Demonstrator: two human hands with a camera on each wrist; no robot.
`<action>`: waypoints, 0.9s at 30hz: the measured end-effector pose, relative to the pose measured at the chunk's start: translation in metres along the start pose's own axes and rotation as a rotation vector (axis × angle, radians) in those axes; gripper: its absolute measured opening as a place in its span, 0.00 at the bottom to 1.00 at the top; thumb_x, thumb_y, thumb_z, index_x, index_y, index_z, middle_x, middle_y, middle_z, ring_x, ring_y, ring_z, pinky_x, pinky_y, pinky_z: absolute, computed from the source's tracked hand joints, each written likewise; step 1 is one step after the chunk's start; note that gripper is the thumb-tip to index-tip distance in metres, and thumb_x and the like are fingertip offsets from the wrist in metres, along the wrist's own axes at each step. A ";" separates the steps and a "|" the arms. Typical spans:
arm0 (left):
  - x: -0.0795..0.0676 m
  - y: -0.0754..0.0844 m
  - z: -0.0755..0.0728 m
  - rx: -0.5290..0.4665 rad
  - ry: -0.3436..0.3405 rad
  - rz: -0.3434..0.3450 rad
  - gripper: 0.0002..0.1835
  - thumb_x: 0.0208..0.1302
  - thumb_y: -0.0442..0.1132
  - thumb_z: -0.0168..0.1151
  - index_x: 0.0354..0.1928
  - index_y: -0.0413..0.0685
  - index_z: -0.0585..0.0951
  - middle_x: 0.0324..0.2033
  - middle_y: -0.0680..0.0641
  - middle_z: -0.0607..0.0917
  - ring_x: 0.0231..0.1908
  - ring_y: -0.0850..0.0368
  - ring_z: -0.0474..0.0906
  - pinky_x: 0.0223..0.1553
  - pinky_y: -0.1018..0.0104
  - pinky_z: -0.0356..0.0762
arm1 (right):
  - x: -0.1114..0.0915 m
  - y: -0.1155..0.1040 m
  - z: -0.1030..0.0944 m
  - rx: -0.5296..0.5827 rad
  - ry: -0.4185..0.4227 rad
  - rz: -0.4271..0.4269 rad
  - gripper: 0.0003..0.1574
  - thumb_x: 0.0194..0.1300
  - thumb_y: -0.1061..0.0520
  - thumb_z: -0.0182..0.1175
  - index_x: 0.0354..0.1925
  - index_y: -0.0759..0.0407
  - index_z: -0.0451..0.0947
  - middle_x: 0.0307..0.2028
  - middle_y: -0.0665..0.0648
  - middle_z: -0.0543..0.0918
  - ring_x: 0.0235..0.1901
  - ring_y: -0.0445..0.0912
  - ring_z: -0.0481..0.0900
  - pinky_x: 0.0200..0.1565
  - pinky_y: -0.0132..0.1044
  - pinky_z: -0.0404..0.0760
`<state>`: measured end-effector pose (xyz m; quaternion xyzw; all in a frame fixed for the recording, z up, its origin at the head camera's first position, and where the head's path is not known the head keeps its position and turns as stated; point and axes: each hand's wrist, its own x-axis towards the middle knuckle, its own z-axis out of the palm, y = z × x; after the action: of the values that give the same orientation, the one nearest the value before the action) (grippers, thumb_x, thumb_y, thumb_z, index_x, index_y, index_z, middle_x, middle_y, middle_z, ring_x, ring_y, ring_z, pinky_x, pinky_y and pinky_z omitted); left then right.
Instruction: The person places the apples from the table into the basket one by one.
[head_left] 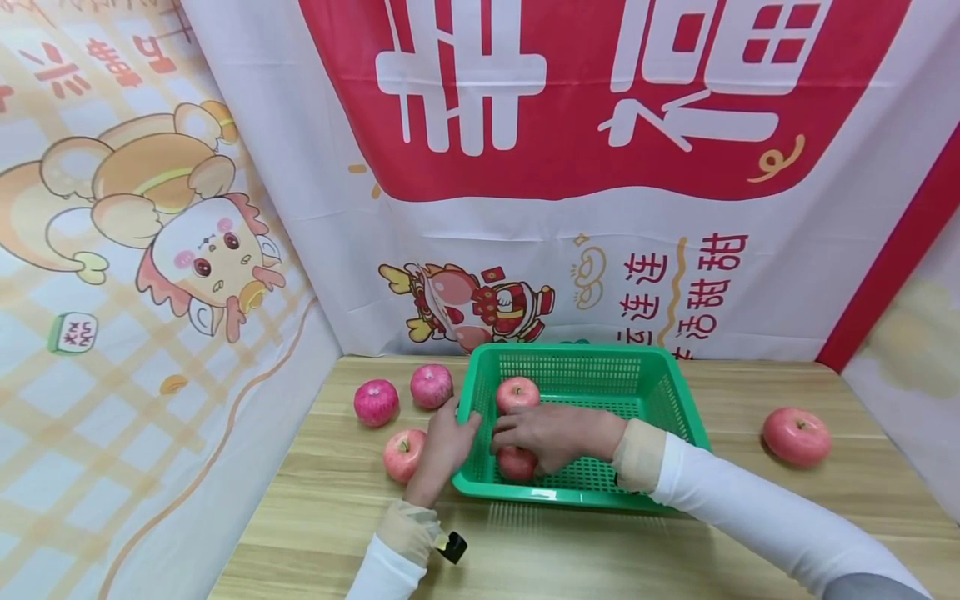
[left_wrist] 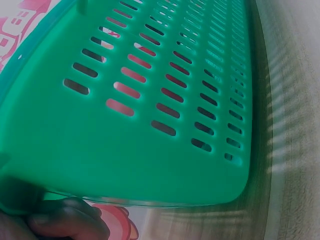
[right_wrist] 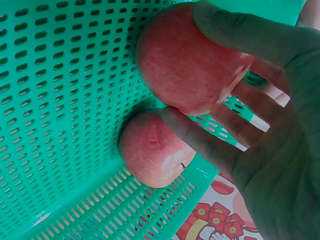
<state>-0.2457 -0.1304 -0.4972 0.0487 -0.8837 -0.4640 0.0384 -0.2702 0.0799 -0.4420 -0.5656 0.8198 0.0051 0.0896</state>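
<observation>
A green perforated plastic basket (head_left: 585, 352) stands on the wooden table. My left hand (head_left: 444, 448) grips its left rim, and the basket's slotted wall (left_wrist: 165, 100) fills the left wrist view. Inside the basket, my right hand (head_left: 562, 433) holds a red apple (head_left: 516, 467) by the left end. In the right wrist view the thumb lies on one side of this apple (right_wrist: 185, 60) and the fingers reach round the other. A second apple (head_left: 517, 392) lies behind it in the basket, with one fingertip of the right hand at its edge.
Left of the basket, a red apple (head_left: 403, 455) lies beside my left wrist. Behind it are two deep-pink streaked round fruits, one nearer (head_left: 376, 402) and one farther (head_left: 431, 386). A larger apple (head_left: 797, 437) sits at the right. Printed cloth (head_left: 480, 225) hangs behind the table.
</observation>
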 end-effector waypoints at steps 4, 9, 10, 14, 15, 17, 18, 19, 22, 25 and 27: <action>0.000 0.001 0.000 0.001 0.003 0.002 0.20 0.74 0.38 0.61 0.63 0.36 0.80 0.48 0.37 0.88 0.45 0.46 0.83 0.51 0.47 0.85 | 0.000 0.000 0.003 -0.020 -0.004 0.011 0.42 0.57 0.53 0.82 0.68 0.40 0.77 0.70 0.47 0.78 0.65 0.45 0.78 0.65 0.45 0.83; 0.000 0.001 0.001 -0.001 -0.005 -0.005 0.20 0.74 0.39 0.61 0.63 0.37 0.80 0.48 0.37 0.88 0.44 0.47 0.83 0.50 0.48 0.85 | 0.000 0.000 0.007 -0.045 0.012 -0.001 0.40 0.58 0.51 0.81 0.67 0.41 0.78 0.69 0.48 0.79 0.65 0.45 0.76 0.64 0.45 0.84; 0.000 0.001 0.001 -0.002 -0.007 -0.008 0.20 0.75 0.39 0.61 0.63 0.37 0.80 0.48 0.37 0.88 0.44 0.47 0.83 0.50 0.48 0.85 | 0.000 0.000 0.007 -0.051 0.015 -0.003 0.40 0.58 0.50 0.81 0.67 0.41 0.78 0.69 0.48 0.79 0.64 0.46 0.76 0.64 0.46 0.84; 0.000 0.002 0.001 0.000 -0.008 -0.008 0.20 0.75 0.39 0.61 0.63 0.37 0.80 0.47 0.38 0.88 0.44 0.48 0.83 0.49 0.49 0.85 | 0.000 0.000 0.009 -0.069 0.030 -0.012 0.40 0.59 0.49 0.81 0.67 0.42 0.78 0.68 0.49 0.80 0.63 0.46 0.76 0.63 0.45 0.84; 0.000 0.002 0.001 0.000 -0.008 -0.005 0.20 0.75 0.39 0.61 0.63 0.37 0.80 0.47 0.38 0.88 0.44 0.48 0.83 0.49 0.49 0.85 | 0.000 0.000 0.009 -0.072 0.030 -0.013 0.40 0.59 0.49 0.81 0.67 0.43 0.78 0.68 0.49 0.80 0.63 0.46 0.76 0.63 0.45 0.84; 0.000 0.002 0.001 -0.001 -0.006 0.000 0.20 0.75 0.39 0.61 0.63 0.37 0.80 0.48 0.38 0.88 0.44 0.48 0.83 0.50 0.48 0.85 | 0.000 0.000 0.010 -0.072 0.030 -0.012 0.40 0.59 0.48 0.81 0.68 0.43 0.78 0.69 0.49 0.80 0.63 0.46 0.75 0.62 0.44 0.84; 0.000 0.002 0.001 -0.002 -0.006 0.002 0.19 0.75 0.39 0.61 0.63 0.38 0.80 0.48 0.38 0.88 0.44 0.48 0.83 0.50 0.48 0.85 | 0.000 0.000 0.010 -0.072 0.029 -0.012 0.41 0.59 0.48 0.81 0.68 0.43 0.78 0.69 0.49 0.79 0.63 0.46 0.75 0.62 0.44 0.84; 0.000 0.002 0.001 -0.001 -0.004 0.008 0.19 0.74 0.38 0.61 0.62 0.38 0.81 0.48 0.38 0.88 0.44 0.47 0.83 0.50 0.48 0.85 | 0.001 0.000 0.010 -0.071 0.026 -0.010 0.41 0.60 0.47 0.80 0.68 0.42 0.77 0.69 0.49 0.79 0.63 0.46 0.75 0.62 0.44 0.85; 0.000 0.002 0.001 0.003 0.001 0.017 0.18 0.74 0.38 0.61 0.61 0.38 0.81 0.47 0.37 0.88 0.44 0.47 0.83 0.51 0.47 0.84 | 0.001 0.000 0.011 -0.065 0.022 -0.013 0.41 0.60 0.46 0.80 0.69 0.43 0.77 0.70 0.49 0.78 0.62 0.46 0.75 0.60 0.42 0.85; 0.001 0.001 0.001 0.009 0.002 0.026 0.18 0.73 0.38 0.62 0.61 0.39 0.82 0.47 0.37 0.88 0.44 0.47 0.83 0.51 0.47 0.85 | 0.003 0.000 0.012 -0.064 0.007 -0.014 0.42 0.60 0.44 0.80 0.70 0.43 0.75 0.71 0.49 0.77 0.62 0.46 0.74 0.60 0.41 0.84; 0.001 0.001 0.000 0.010 0.002 0.027 0.18 0.73 0.37 0.62 0.61 0.39 0.82 0.47 0.38 0.88 0.44 0.47 0.83 0.51 0.47 0.85 | 0.004 -0.001 0.013 -0.063 -0.009 -0.005 0.44 0.60 0.44 0.80 0.71 0.42 0.75 0.71 0.49 0.76 0.63 0.47 0.74 0.60 0.41 0.84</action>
<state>-0.2468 -0.1298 -0.4969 0.0373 -0.8864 -0.4592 0.0452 -0.2686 0.0776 -0.4551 -0.5702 0.8174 0.0335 0.0754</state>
